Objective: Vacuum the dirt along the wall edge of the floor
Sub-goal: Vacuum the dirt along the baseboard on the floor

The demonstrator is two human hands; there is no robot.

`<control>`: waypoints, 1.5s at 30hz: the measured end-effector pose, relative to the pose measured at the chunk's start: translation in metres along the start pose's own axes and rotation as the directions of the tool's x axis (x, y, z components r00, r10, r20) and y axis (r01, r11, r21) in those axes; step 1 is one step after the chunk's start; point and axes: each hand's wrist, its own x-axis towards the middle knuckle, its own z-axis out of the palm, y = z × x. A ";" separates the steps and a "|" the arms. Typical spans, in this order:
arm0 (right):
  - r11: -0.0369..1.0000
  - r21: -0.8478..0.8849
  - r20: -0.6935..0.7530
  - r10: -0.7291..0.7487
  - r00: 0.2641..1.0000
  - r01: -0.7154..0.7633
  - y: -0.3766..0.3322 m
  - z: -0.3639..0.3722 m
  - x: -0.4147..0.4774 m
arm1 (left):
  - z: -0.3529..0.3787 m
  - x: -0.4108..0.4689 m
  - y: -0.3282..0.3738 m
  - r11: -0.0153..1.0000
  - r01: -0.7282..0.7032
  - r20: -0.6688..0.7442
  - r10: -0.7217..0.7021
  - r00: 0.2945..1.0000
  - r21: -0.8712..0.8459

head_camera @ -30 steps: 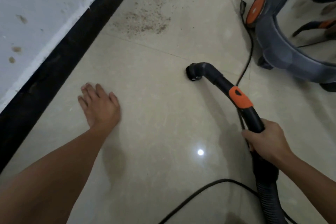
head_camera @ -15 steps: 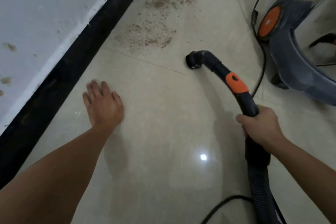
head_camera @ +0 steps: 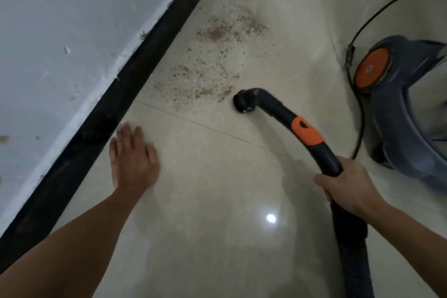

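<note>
My right hand grips the black wand just on the near side of its orange collar. Its fingers are clamped round the tube where the ribbed hose begins. My left hand lies flat on the floor beside the dark skirting, fingers straight and close together, holding nothing.

The dirt is a loose brown scatter on the tile beyond my left hand, between the skirting and the nozzle, which sits just right of its near edge.

I judge the wand stiff and light, so this low grip steers it well. The hose looks springy and may tug back toward the canister on the right. The grains look dry and easily blown about. The glossy tile should let the nozzle glide, perhaps too freely. The cord by the canister could snag.
</note>
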 end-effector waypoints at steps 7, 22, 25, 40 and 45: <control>0.995 -0.095 0.070 0.035 0.997 -0.028 0.032 0.007 -0.062 | -0.001 -0.001 -0.001 1.000 0.003 0.015 -0.003 1.000 -0.018; 0.997 0.083 -0.031 0.011 0.999 -0.008 -0.043 0.023 0.031 | -0.002 0.002 0.001 1.000 -0.006 -0.010 0.006 1.000 0.001; 0.999 0.040 0.038 -0.001 0.999 -0.001 -0.041 0.033 0.017 | -0.007 0.002 0.002 1.000 -0.010 -0.005 0.010 1.000 0.017; 0.985 0.008 0.163 -0.171 0.972 0.172 -0.122 0.090 0.048 | -0.006 0.004 -0.001 0.999 0.014 0.083 -0.017 0.996 0.041; 0.973 -0.008 0.205 -0.224 0.953 0.230 -0.159 0.105 0.056 | -0.005 0.004 -0.001 0.999 0.012 0.108 -0.016 0.994 0.033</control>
